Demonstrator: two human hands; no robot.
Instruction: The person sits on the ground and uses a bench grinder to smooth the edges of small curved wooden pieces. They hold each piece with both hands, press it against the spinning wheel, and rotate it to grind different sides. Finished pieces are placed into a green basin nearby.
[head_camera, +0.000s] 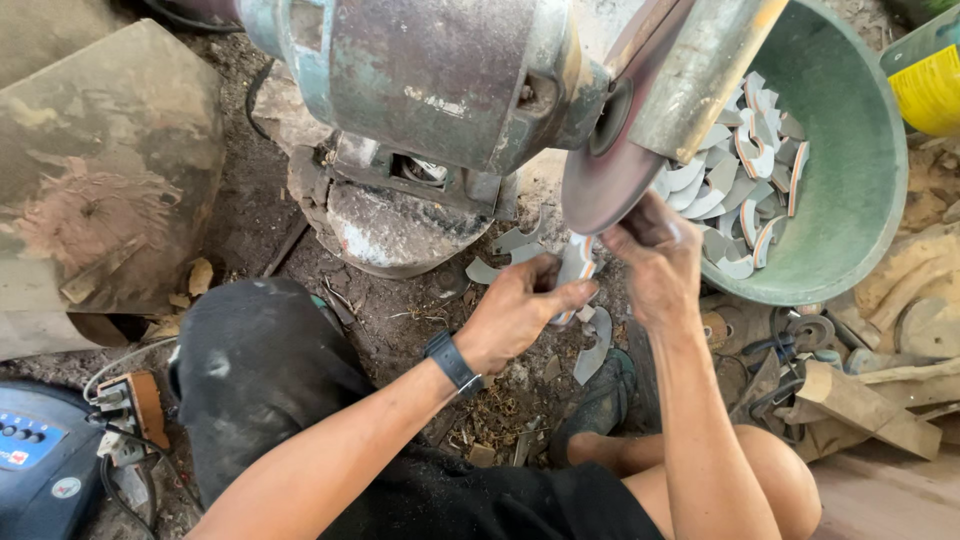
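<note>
worn metal grinder (440, 80), dull disc (610, 165), matt green plastic basin (850, 150)

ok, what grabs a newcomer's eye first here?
Top centre, a worn bench grinder with its reddish disc; both hands, left hand and right hand, hold a curved grey piece just beneath it. At upper right, a green basin holds a heap of similar curved pieces.
</note>
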